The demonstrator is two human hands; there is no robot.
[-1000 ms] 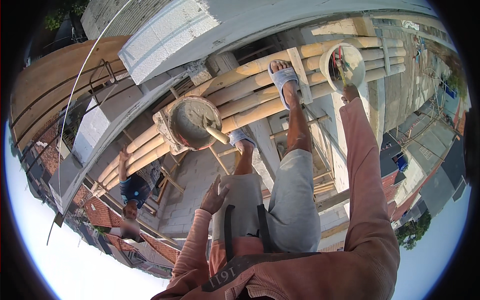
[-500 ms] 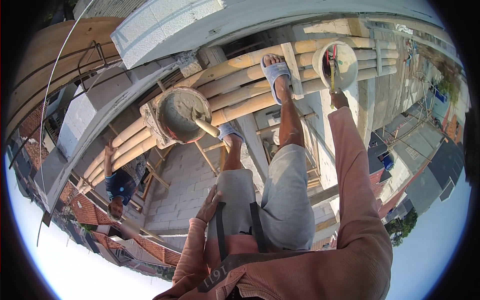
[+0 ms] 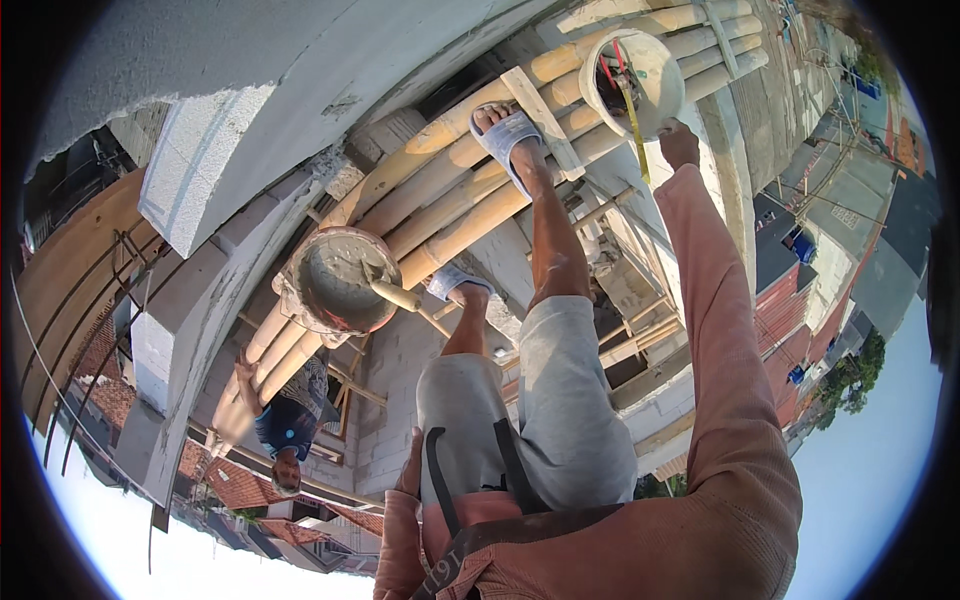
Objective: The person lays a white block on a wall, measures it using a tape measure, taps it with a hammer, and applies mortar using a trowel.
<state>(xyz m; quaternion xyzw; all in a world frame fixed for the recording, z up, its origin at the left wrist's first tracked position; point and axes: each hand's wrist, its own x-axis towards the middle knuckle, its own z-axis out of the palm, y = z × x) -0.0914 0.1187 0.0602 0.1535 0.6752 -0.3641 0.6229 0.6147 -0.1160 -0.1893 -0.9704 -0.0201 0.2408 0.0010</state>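
I have clear room above the yellow bamboo poles [image 3: 465, 234] between the round mortar-caked bucket [image 3: 330, 236] and the right foot's blue-grey slide sandal [image 3: 510, 135], but that sandal and the pale wooden crosspiece [image 3: 543, 122] stand before the round white bucket [image 3: 657, 85].

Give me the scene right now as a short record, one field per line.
Right hand: at the pale bucket's rim; grip unclear
Pale bucket: on the bamboo poles, red pieces inside, yellow strip hanging over the rim
Left hand: beside the left thigh, partly hidden
Mortar tub: on the poles, wooden-handled trowel in it, handle over the rim
Right foot: sandalled, on the poles
Co-worker: left side of view, one hand at the poles
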